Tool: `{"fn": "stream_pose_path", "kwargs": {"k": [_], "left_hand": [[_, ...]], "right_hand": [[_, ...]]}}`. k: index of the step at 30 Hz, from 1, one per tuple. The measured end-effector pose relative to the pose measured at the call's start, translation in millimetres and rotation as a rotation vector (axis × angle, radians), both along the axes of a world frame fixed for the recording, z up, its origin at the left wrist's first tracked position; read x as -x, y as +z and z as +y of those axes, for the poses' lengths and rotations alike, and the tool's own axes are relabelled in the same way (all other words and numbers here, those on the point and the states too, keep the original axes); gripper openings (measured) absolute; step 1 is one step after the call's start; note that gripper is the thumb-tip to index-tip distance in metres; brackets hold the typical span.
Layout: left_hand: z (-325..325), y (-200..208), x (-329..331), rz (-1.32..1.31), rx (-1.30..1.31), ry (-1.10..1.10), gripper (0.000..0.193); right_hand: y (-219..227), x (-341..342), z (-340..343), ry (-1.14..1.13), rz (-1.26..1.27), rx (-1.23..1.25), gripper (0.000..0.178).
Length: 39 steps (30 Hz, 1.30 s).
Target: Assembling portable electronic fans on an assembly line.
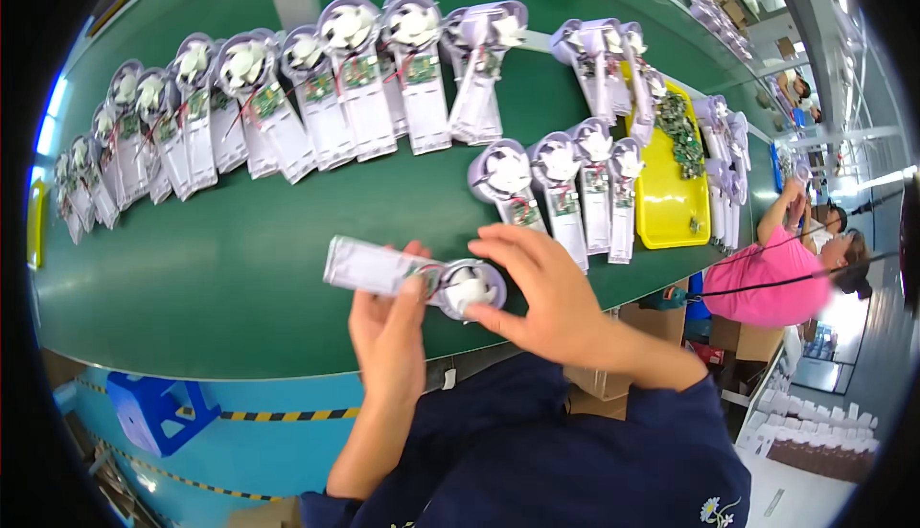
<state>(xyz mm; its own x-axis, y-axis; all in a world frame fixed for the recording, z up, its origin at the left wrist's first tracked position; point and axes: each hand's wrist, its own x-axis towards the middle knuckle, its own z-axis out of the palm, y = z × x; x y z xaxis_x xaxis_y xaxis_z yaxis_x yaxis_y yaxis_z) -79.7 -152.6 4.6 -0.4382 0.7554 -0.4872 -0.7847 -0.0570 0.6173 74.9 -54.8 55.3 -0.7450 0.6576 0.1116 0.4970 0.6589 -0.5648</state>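
Above the near edge of the green table I hold an opened handheld fan housing (pixel 369 265), its long pale handle pointing left and its round head to the right. My left hand (pixel 395 322) is closed around the handle near the neck, the thumb pressing by the circuit board and red wires. My right hand (pixel 537 288) curves around the round head, with thumb and fingers at its rim beside the white fan blade (pixel 470 286). Just beyond my right hand lies a group of similar fan housings (pixel 558 159) with boards and wires showing.
A long row of fan housings (pixel 350 30) spans the far side of the green table (pixel 240 269). At right, a yellow tray (pixel 661 226) holds circuit boards (pixel 677 130). A blue stool (pixel 153 413) stands on the floor at left. A person in pink (pixel 767 279) works farther right.
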Motion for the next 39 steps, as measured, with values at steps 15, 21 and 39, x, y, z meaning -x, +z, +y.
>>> {"fn": "stream_pose_path", "kwargs": {"k": [15, 21, 39], "left_hand": [[-29.9, 82.2, 47.5, 1.974, 0.001, -0.565, 0.052], [-41.8, 11.0, 63.0, 1.760, -0.060, -0.626, 0.041], [-14.2, 10.3, 7.3, 1.774, 0.129, -0.408, 0.020]], "right_hand": [[-30.8, -94.0, 31.7, -0.536, 0.150, -0.427, 0.046], [-60.0, -97.6, 56.8, -0.776, 0.016, -0.420, 0.046], [-71.8, -93.1, 80.4, -0.804, 0.224, -0.431, 0.033]]}}
